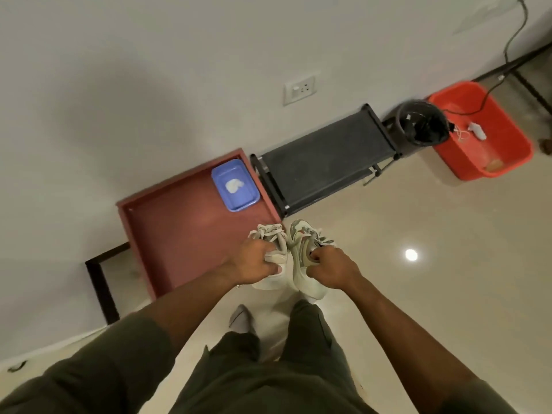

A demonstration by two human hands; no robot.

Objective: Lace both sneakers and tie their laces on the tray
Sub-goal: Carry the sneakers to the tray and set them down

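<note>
Two pale grey-white sneakers hang side by side in the air, toes pointing away from me. My left hand [252, 262] grips the left sneaker [273, 252] at its collar. My right hand [333, 270] grips the right sneaker [301, 258] the same way. Loose laces show over both tongues. Both shoes are held at the near right corner of a large red-brown tray [179, 231] that sits against the wall. Inside the tray's far right corner lies a small blue tray [248, 198] with something white in it.
A low black rack [325, 159] stands right of the tray along the wall. Further right are a black bin [424, 124] and a red tub [490, 162] holding a white object and a cable. My legs and a grey-socked foot [240, 319] are below, on the glossy floor.
</note>
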